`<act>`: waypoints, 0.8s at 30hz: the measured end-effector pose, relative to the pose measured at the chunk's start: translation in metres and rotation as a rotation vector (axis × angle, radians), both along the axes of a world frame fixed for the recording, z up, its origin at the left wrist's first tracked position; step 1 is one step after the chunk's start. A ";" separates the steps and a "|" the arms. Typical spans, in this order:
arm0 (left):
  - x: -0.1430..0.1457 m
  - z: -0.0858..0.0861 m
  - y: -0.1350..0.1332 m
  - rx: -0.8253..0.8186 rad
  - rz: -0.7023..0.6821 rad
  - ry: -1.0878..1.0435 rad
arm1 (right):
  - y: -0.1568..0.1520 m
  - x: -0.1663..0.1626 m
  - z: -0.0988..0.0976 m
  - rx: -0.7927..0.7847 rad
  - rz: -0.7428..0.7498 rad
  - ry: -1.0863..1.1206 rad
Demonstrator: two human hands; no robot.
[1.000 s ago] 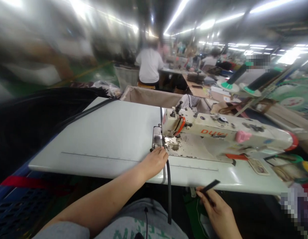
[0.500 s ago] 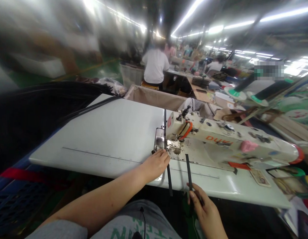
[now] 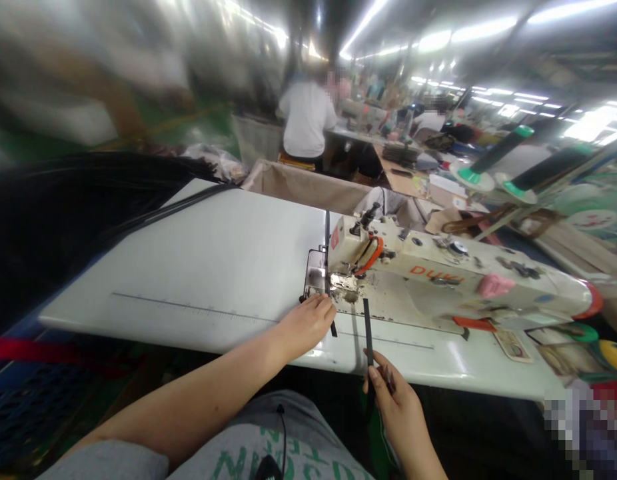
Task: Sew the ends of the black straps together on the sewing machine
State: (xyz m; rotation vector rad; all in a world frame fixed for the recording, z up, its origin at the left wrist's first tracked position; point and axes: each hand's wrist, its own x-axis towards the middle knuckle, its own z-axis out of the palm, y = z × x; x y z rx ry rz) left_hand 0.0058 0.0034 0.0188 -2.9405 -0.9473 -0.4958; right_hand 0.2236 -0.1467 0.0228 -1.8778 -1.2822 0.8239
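Observation:
My left hand (image 3: 312, 323) lies low at the sewing machine (image 3: 413, 273), its fingers together on a narrow black strip (image 3: 327, 230). That strip runs under the machine's head, and a short tail sticks out on my side of the fingers. Just off the table's front edge, my right hand (image 3: 396, 393) pinches a second black strip (image 3: 368, 327) between thumb and fingers. This strip points up and away over the machine bed. A small dark object shows among the right fingers, too unclear to name.
A white table (image 3: 213, 247) with a printed ruler line surrounds the machine. Long black strips (image 3: 188, 200) lie over its left edge by a dark pile. Behind stands a cloth-lined bin (image 3: 308, 187); thread cones (image 3: 503, 150) rise at right. A person in white (image 3: 306, 123) sits farther back.
The strip under my left hand has slid away from me through the machine, so its near tail is much shorter. Both hands keep their holds; the whole view has shifted slightly.

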 end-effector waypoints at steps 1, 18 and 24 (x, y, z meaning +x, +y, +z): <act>0.000 0.001 0.000 0.001 -0.003 0.004 | 0.001 -0.001 0.001 0.001 0.004 -0.002; -0.006 -0.014 0.018 -0.052 0.012 -0.075 | 0.006 -0.016 0.007 0.006 0.064 0.000; -0.007 -0.026 0.038 -0.131 0.086 -0.220 | 0.008 -0.018 0.007 0.021 0.078 0.008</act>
